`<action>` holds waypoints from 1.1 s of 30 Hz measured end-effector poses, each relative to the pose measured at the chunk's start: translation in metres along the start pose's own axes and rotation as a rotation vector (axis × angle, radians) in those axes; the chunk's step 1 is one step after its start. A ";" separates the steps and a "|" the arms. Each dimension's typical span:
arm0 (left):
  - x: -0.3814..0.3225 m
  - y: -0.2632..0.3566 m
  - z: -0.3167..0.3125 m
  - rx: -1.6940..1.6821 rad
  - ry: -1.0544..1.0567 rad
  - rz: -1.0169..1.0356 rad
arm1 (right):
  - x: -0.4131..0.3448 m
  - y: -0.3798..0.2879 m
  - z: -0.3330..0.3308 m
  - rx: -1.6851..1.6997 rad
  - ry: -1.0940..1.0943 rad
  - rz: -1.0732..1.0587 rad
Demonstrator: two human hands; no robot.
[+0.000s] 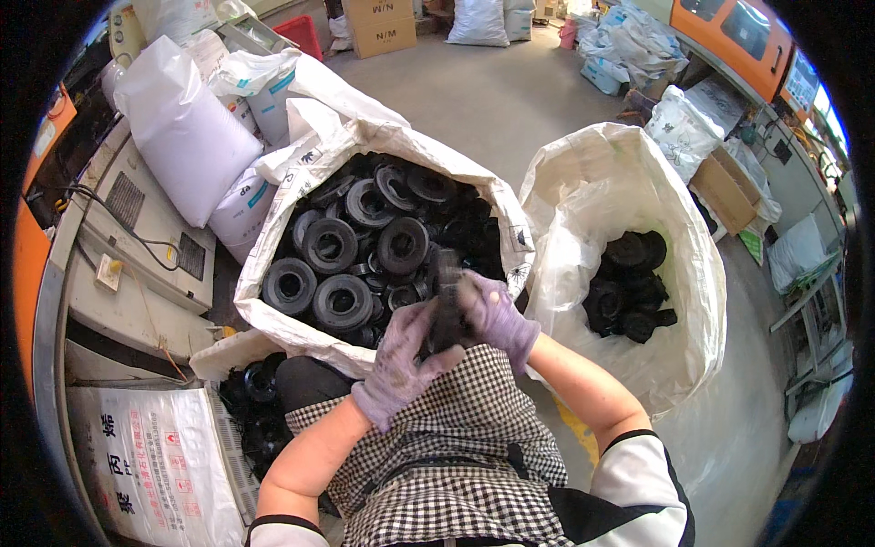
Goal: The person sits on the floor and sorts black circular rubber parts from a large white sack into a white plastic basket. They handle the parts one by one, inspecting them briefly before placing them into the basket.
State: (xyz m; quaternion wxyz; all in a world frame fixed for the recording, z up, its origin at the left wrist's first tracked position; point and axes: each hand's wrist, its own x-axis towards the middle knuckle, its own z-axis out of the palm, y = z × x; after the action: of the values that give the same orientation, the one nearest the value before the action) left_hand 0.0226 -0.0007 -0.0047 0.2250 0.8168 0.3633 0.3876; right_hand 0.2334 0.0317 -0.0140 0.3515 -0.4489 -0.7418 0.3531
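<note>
My left hand [403, 369], in a soiled lilac glove, grips a black plastic part [446, 314] from its near side, thumb on the right. On the part's right edge, my right hand [497, 311] has its gloved fingers closed; motion blur hides its fingertips and whether a tool is in them. Both hands are above my checked apron [472, 437], at the near rim of a large white woven sack [301, 321]. Inside that sack are many black flanged plastic rings [342, 302], piled loosely.
To the right stands a second open sack [690, 287] with a plastic liner and several black parts [625, 284] at its bottom. More black parts [256, 410] lie left of my knee. Full white bags [188, 130] lean against a machine cabinet [130, 198]. An orange machine [731, 41] stands far right.
</note>
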 end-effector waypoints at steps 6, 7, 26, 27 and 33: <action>0.021 -0.072 -0.025 0.838 0.192 0.236 | 0.002 0.051 0.025 0.641 0.116 -0.223; 0.019 -0.062 -0.026 0.614 0.190 0.171 | 0.001 0.036 0.015 0.758 0.084 0.063; 0.036 -0.070 -0.015 0.513 0.175 0.314 | 0.002 0.052 -0.008 0.156 -0.033 -0.348; 0.040 -0.083 -0.015 0.545 0.278 0.245 | -0.004 0.068 -0.003 0.145 -0.026 -0.323; 0.009 -0.163 -0.026 0.993 -0.138 -0.198 | -0.069 0.144 -0.102 0.999 0.273 0.444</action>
State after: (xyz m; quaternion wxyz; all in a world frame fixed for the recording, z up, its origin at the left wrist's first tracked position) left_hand -0.0627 0.1118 -0.0903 -0.1311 0.8105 0.5636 0.0904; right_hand 0.4028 0.0397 -0.0977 0.5313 -0.4149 -0.3202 0.6656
